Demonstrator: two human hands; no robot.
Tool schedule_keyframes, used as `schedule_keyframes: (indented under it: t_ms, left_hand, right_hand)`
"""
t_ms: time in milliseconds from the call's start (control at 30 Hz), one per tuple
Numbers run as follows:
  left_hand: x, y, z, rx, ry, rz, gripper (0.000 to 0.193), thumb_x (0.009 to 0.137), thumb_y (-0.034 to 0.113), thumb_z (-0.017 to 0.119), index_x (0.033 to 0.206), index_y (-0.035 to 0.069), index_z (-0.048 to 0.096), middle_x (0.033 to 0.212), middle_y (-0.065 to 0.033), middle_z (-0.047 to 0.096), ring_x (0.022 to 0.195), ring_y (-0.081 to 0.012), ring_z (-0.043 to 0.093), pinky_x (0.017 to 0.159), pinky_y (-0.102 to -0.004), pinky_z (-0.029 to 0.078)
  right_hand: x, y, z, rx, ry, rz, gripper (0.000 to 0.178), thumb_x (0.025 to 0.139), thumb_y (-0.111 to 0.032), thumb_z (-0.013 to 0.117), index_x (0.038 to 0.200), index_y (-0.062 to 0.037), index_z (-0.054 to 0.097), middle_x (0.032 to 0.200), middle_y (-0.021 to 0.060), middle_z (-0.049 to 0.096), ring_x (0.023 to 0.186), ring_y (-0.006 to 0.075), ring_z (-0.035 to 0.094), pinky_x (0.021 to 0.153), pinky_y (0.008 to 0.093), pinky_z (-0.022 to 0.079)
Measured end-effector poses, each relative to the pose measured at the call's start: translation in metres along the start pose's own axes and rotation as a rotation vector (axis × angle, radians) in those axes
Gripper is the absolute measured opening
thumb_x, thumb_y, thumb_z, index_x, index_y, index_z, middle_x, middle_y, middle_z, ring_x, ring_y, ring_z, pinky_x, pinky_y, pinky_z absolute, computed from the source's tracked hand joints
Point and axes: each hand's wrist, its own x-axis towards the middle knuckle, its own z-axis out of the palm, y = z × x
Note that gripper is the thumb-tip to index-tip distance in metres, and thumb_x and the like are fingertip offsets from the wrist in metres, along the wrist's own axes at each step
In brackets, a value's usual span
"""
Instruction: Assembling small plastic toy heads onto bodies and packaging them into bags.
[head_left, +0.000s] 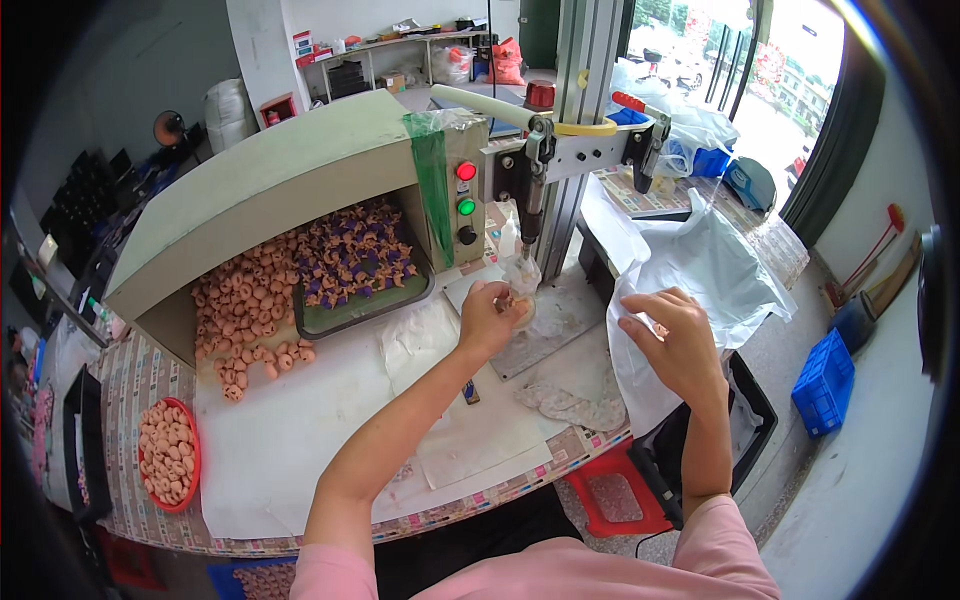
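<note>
My left hand (485,325) is at the foot of the press (532,190). Its fingers pinch a small peach-coloured piece (521,308) just below the press's clear tip. My right hand (688,345) is raised over a white plastic sheet (700,240), fingers curled. A small peach-coloured bit (660,328) shows between its thumb and fingers, mostly hidden. Left of the press, many round peach-coloured doll heads (250,290) lie heaped under a beige box-shaped housing (270,180). Beside them, a dark tray (365,316) holds small peach and purple figures.
A red basket (196,470) of peach-coloured pieces stands at the table's left. The press's long-handled clamp (490,108) juts over the work area. Crumpled white film (415,340) and a stained cloth (575,400) lie near my forearms. A blue crate (824,383) is on the floor, right.
</note>
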Motion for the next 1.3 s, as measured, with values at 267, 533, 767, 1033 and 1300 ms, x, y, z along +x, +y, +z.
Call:
schedule_keyframes:
  t_ms: [267, 533, 767, 1033, 1300]
  left_hand:
    - [-0.004, 0.009, 0.004, 0.154, 0.006, 0.175, 0.022, 0.079, 0.004, 0.069, 0.098, -0.002, 0.060, 0.096, -0.0129, 0.052, 0.082, -0.0279, 0.060, 0.076, -0.0347, 0.049]
    - [-0.011, 0.017, 0.007, 0.256, 0.007, 0.250, 0.020, 0.075, 0.003, 0.069, 0.088, -0.002, 0.055, 0.091, -0.0131, 0.050, 0.079, -0.0291, 0.058, 0.070, -0.0374, 0.047]
    - [-0.009, 0.004, 0.001, 0.155, 0.040, 0.249, 0.024, 0.070, 0.002, 0.073, 0.084, -0.002, 0.054, 0.084, -0.0122, 0.049, 0.073, -0.0286, 0.055, 0.066, -0.0372, 0.045]
    - [-0.012, 0.004, -0.018, 0.173, 0.122, 0.156, 0.027, 0.069, 0.010, 0.077, 0.089, 0.002, 0.061, 0.083, -0.0105, 0.050, 0.072, -0.0258, 0.052, 0.065, -0.0354, 0.044]
    - [-0.003, 0.003, -0.022, 0.105, 0.042, 0.209, 0.029, 0.077, 0.024, 0.075, 0.085, -0.001, 0.064, 0.078, -0.0117, 0.053, 0.070, -0.0261, 0.055, 0.064, -0.0374, 0.044]
  right_hand:
    - [0.056, -0.039, 0.009, 0.153, 0.149, -0.273, 0.021, 0.080, -0.008, 0.071, 0.100, -0.0009, 0.069, 0.088, 0.0123, 0.069, 0.084, 0.0253, 0.063, 0.080, 0.0346, 0.047]
    - [0.194, -0.040, 0.039, 0.162, 0.479, -0.357, 0.045, 0.083, -0.021, 0.070, 0.122, -0.0014, 0.059, 0.109, 0.0171, 0.066, 0.096, 0.0264, 0.063, 0.083, 0.0328, 0.048]
    - [0.203, -0.056, 0.021, 0.535, 0.073, -0.045, 0.075, 0.080, -0.031, 0.074, 0.140, -0.0013, 0.040, 0.104, 0.0168, 0.066, 0.092, 0.0171, 0.063, 0.081, 0.0283, 0.047]
    - [0.163, -0.074, 0.005, 1.356, 0.384, -0.342, 0.047, 0.095, -0.024, 0.053, 0.135, -0.0027, 0.041, 0.109, 0.0150, 0.064, 0.095, 0.0206, 0.064, 0.088, 0.0348, 0.049]
    - [0.222, -0.077, 0.017, 1.061, 0.342, -0.165, 0.032, 0.095, -0.025, 0.057, 0.119, -0.0036, 0.058, 0.093, 0.0042, 0.065, 0.079, 0.0101, 0.059, 0.074, 0.0263, 0.050]
